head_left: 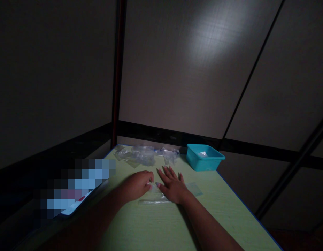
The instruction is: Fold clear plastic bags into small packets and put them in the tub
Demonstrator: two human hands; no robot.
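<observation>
The left hand (137,184), fingers curled, pinches one end of a clear plastic bag (154,198) lying flat on the green tabletop (161,226). The right hand (173,186) lies open, palm down, pressing it. Judgement: keep the palm flat; the film wrinkles easily.

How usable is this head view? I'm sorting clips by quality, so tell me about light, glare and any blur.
Head view: dim overall, with one soft glare patch on the wall panel; the left hand and right hand on a clear bag read dark but sharp; the teal bin is legible; a pixelated block masks the table's left edge.
</observation>
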